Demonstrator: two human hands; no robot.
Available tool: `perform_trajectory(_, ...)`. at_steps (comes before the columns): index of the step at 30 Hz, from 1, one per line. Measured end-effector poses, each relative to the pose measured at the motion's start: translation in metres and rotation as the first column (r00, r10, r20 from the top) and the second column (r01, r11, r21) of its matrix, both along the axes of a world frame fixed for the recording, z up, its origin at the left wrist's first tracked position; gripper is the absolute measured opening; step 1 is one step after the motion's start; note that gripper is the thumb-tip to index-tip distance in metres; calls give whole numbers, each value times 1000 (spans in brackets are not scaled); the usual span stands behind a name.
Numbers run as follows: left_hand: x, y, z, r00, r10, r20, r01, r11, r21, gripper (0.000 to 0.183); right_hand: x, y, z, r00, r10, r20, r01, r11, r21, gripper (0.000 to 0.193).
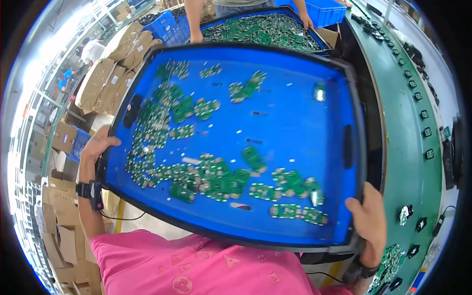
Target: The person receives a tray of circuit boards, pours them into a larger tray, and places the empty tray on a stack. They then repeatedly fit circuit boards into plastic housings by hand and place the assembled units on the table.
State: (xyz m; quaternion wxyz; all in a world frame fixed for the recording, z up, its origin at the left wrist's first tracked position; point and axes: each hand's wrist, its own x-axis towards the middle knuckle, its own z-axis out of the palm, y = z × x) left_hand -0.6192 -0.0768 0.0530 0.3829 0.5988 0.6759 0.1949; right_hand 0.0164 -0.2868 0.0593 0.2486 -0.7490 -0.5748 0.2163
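Note:
Between my two hands I hold a wide blue tray [211, 147] with a black rim, raised in front of my body and tilted. My left hand [101, 141] grips its left edge, thumb over the rim. At the near right corner my right hand [368, 214] is closed round the rim. Inside the tray, small green circuit boards [216, 177] lie heaped along the left side and near edge, with a few scattered toward the right. Small white bits are strewn over the tray's floor.
Beyond my tray, another person's hands [306, 20] hold a second tray [260, 32] full of green boards. To the right runs a green workbench [398, 167] with rows of small black parts. Brown sacks [101, 81], cardboard boxes [64, 211] and blue crates [167, 29] stand on the left.

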Motion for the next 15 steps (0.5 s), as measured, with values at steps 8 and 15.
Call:
perform_trajectory(8, -28, 164, -196, 978, -115, 174, 24, 890, 455, 40, -51, -117, -61, 821, -296, -488, 513, 759, 402, 49)
perform_trajectory(15, 35, 163, -229, 801, -318, 507, 257, 948, 189, 28, -250, -80, -219, 536, 570, -623, 516, 363, 776, 80)
